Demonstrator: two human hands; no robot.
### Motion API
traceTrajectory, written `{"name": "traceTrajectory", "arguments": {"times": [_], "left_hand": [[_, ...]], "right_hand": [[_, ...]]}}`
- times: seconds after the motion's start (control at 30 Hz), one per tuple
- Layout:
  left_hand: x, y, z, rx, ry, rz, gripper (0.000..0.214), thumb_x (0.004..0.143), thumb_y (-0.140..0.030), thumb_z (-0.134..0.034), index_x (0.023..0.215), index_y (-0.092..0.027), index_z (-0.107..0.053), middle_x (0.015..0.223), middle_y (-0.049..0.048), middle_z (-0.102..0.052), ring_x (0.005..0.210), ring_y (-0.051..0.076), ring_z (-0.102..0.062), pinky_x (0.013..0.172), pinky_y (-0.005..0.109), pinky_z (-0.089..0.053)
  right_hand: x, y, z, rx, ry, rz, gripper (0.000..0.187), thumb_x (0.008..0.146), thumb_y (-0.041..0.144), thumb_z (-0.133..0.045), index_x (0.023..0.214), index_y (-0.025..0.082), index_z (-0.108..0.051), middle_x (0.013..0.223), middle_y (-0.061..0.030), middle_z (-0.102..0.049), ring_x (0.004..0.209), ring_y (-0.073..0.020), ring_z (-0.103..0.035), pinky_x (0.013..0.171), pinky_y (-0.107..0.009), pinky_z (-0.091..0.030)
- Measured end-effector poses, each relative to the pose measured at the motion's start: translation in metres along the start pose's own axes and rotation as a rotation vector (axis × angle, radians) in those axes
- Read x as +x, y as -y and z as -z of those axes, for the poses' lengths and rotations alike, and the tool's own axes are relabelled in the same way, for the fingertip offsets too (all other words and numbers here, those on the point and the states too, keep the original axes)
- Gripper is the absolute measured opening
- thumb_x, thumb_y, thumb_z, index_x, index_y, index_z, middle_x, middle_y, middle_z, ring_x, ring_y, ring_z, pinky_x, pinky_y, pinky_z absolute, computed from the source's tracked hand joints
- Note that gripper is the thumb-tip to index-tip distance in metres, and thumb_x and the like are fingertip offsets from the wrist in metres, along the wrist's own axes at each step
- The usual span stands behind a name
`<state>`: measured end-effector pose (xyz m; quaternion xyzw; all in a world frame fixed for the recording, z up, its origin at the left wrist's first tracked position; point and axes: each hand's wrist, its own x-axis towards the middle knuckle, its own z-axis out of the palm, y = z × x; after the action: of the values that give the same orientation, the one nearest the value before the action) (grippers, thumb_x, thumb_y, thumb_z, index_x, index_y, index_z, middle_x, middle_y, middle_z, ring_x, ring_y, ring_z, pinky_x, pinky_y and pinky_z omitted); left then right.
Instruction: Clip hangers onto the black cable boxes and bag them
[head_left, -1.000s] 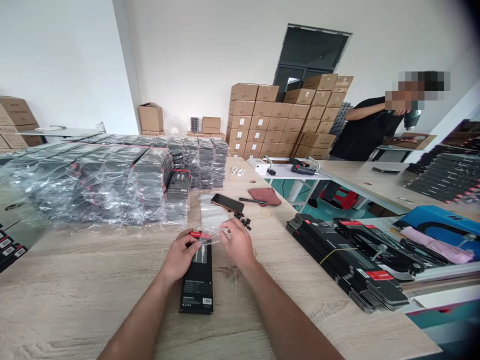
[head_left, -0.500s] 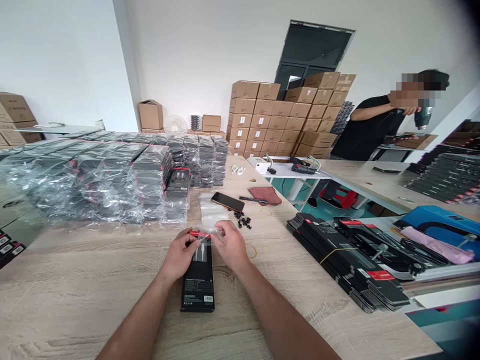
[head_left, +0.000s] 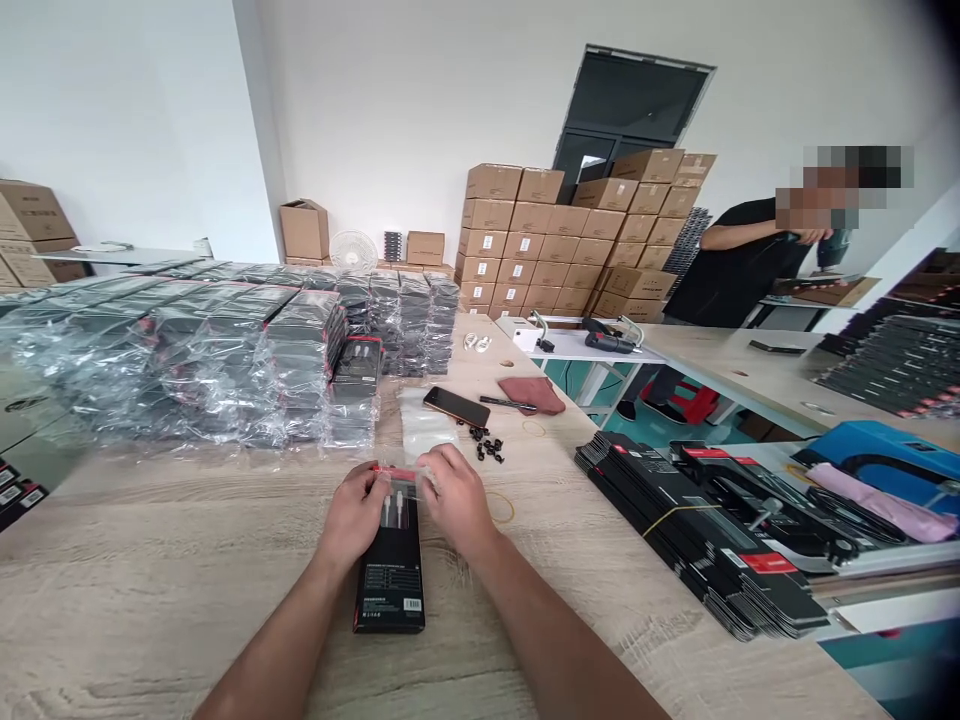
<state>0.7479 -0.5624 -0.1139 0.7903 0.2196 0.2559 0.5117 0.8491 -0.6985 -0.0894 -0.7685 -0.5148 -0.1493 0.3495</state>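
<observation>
A slim black cable box (head_left: 391, 580) lies on the table in front of me, its far end with a red top edge between my hands. Two white cable plugs show in its window. Clear plastic film (head_left: 406, 487), looking like a bag, stretches across that far end. My left hand (head_left: 352, 518) is closed at the left side, thumb and fingers on the film by the box edge. On the right, my right hand (head_left: 456, 500) pinches the film's other side. Curled fingers hide part of the grip.
Plastic-wrapped box stacks (head_left: 217, 370) fill the table's left. Beyond my hands are flat clear bags (head_left: 426, 425), a phone (head_left: 456, 407), small black clips (head_left: 487, 445) and a brown cloth (head_left: 532, 393). Flattened black cartons (head_left: 690, 530) lie right. A co-worker (head_left: 739, 260) stands across the room.
The film now spreads wider across the box's far end, and the red edge lies flatter. The box has shifted slightly left and nearer. The co-worker's hand-held tool has moved a little.
</observation>
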Motion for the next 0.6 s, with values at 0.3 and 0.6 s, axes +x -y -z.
{"name": "traceTrajectory", "arguments": {"times": [0.3, 0.6], "left_hand": [[-0.008, -0.018, 0.008, -0.308, 0.234, 0.099, 0.03, 0.074, -0.035, -0.065, 0.1, -0.022, -0.068, 0.121, 0.0081, -0.061, 0.116, 0.026, -0.053, 0.101, 0.039, -0.036], [-0.018, -0.026, 0.021, -0.826, 0.591, 0.409, 0.07, 0.058, -0.019, -0.08, 0.121, -0.019, -0.05, 0.107, 0.0107, -0.062, 0.091, 0.023, -0.065, 0.078, 0.034, -0.051]], "right_hand": [[0.011, -0.021, 0.001, 0.316, -0.33, -0.258, 0.006, 0.08, 0.019, -0.051, 0.077, 0.02, -0.056, 0.071, 0.0005, -0.053, 0.063, -0.0131, -0.049, 0.061, -0.025, -0.042], [0.008, -0.031, 0.012, 0.302, -0.22, -0.188, 0.009, 0.08, 0.025, -0.058, 0.074, 0.019, -0.061, 0.071, 0.0005, -0.052, 0.062, -0.0122, -0.048, 0.059, -0.025, -0.041]]}}
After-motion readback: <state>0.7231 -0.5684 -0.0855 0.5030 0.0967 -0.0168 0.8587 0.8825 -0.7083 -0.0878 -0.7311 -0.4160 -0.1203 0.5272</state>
